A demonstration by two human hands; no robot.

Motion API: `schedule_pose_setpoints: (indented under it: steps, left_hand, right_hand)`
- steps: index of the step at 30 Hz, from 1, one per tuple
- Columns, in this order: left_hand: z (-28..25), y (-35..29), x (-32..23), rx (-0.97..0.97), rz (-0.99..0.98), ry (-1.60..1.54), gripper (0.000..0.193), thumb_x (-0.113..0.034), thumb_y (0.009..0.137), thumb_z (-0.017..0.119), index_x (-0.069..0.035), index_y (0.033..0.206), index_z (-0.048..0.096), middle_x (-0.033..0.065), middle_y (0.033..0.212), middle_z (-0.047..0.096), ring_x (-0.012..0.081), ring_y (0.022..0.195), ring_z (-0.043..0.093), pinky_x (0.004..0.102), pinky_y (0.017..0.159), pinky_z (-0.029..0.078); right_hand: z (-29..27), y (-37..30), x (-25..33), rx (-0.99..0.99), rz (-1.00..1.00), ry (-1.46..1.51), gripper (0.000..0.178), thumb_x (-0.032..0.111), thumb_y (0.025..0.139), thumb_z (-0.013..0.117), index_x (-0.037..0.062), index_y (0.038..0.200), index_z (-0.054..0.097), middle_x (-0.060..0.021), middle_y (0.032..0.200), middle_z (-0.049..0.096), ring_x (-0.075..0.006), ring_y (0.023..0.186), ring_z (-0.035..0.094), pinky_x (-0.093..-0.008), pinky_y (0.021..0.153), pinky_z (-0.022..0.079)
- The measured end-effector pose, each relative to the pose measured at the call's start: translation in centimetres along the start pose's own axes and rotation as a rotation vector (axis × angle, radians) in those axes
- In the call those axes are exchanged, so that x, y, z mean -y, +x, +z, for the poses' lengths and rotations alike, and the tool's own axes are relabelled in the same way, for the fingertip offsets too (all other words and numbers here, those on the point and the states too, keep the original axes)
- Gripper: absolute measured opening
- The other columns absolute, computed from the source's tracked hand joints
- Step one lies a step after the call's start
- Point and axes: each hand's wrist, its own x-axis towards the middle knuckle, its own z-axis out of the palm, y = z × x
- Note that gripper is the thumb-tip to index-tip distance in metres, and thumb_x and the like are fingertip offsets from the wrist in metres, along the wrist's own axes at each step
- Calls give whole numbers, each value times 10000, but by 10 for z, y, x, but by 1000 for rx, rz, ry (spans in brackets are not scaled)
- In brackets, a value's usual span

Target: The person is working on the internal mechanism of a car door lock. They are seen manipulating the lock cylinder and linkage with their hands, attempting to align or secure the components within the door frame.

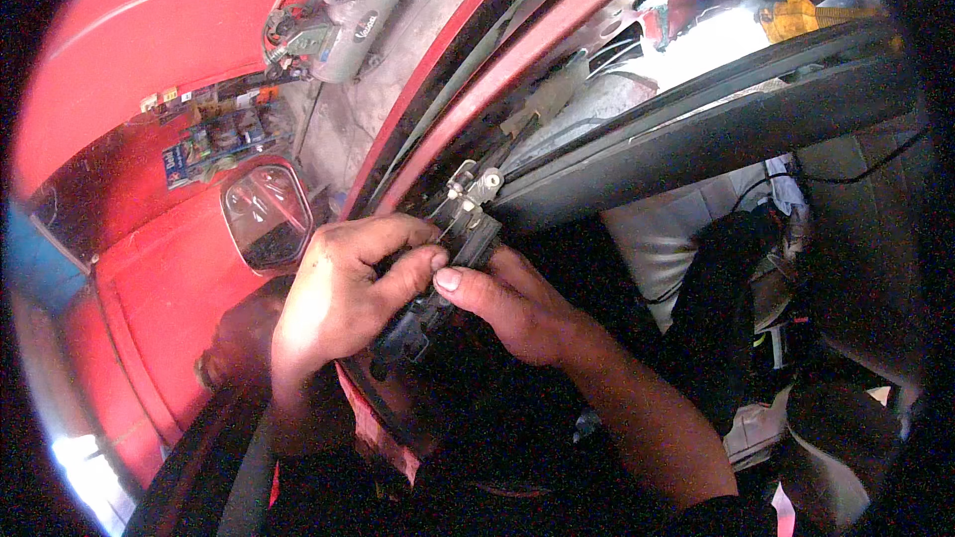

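Note:
Between my two hands is a door latch mechanism with a dark body and bright metal levers at its upper end. My left hand grips it from the left, with thumb and bent index finger pressed against its side. From the other side, my right hand closes round it, the thumb lying on top near the left thumb. My right fingers are mostly hidden behind the dark body. Beyond the levers lies the opened-up car door, with a red painted edge.
A dark trim strip runs along the door to the right. A yellow tool lies at the far right. A side mirror is at the left. Farther back stand a grey tank compressor and a rack of packages.

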Motion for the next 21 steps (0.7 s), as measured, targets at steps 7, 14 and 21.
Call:
schedule_pose_setpoints:
  steps: [7, 14, 21]
  left_hand:
    - [6, -6, -3, -186, 188, 251, 111, -26, 744, 742, -9, 831, 675, 141, 768, 669, 325, 710, 675, 404, 667, 536]
    - [4, -11, 3, -181, 272, 257, 138, 0, 707, 739, -7, 809, 646, 136, 746, 635, 329, 674, 645, 407, 636, 524]
    - [0, -7, -3, -144, 250, 261, 133, 9, 718, 735, -7, 814, 645, 138, 750, 634, 323, 684, 649, 402, 640, 522]
  right_hand:
    - [5, 0, -2, -62, -63, -72, 475, 315, 969, 568, -4, 1317, 511, -154, 1241, 589, -270, 1208, 539, -415, 1062, 403]
    - [9, 1, 5, -87, -74, -103, 377, 276, 974, 558, -6, 1222, 578, -151, 1132, 644, -290, 1105, 605, -426, 1008, 447]
    - [9, 4, 2, -150, -109, -185, 375, 294, 975, 552, -8, 1194, 591, -196, 1123, 659, -342, 1094, 629, -448, 979, 466]
